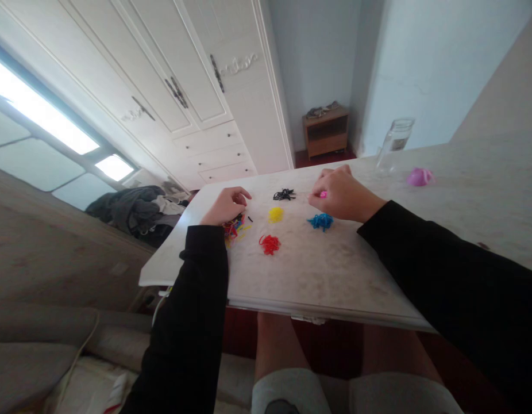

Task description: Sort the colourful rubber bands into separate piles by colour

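My left hand (226, 206) rests over a mixed pile of small coloured strands (234, 226) at the table's left, fingers loosely bent and apart. A single short black piece (250, 219) lies beside it. My right hand (342, 192) is low over the table, its fingers closed together. A bright pink bit (323, 195) shows at those fingers; whether it is gripped or lies under them is hidden. Between my hands are separate heaps of thin strands: black (284, 194), yellow (275, 215) and red (270, 245). The blue heap (320, 222) sits just below my right hand.
A clear glass jar (395, 144) stands near the white table's (335, 276) far edge, at right. Close to it lies a crumpled purple item (420, 176). Beyond are a white wardrobe (197, 80), a small wooden cabinet (326, 135) and a dark clothes heap (123, 210).
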`<move>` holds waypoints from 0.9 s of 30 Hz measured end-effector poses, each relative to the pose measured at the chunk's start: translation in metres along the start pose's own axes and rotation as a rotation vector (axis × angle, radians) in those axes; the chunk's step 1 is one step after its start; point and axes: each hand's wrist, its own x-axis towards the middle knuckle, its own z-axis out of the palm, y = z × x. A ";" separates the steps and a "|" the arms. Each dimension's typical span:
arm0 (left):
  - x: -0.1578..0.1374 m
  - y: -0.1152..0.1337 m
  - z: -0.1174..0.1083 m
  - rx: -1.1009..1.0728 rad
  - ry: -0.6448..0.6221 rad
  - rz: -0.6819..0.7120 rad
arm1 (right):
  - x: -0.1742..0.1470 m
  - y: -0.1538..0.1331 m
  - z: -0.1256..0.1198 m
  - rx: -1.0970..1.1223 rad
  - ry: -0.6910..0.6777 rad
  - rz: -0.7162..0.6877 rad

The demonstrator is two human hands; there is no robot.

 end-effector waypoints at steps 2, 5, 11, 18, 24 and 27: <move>-0.003 0.005 0.000 0.028 -0.067 -0.029 | 0.000 0.000 0.000 -0.005 -0.003 0.000; -0.007 0.010 0.000 0.054 -0.137 -0.053 | 0.000 0.000 0.001 -0.007 -0.005 -0.004; -0.006 0.010 -0.002 0.116 -0.159 -0.020 | 0.000 -0.001 0.001 0.001 -0.013 -0.015; -0.006 0.007 0.001 -0.012 -0.078 -0.019 | 0.000 -0.004 0.000 0.010 -0.020 -0.006; -0.001 0.006 0.002 -0.056 0.051 0.066 | -0.001 -0.005 0.002 0.026 -0.028 -0.010; -0.001 0.006 0.002 -0.066 0.001 0.108 | -0.001 -0.005 0.003 0.034 -0.021 -0.018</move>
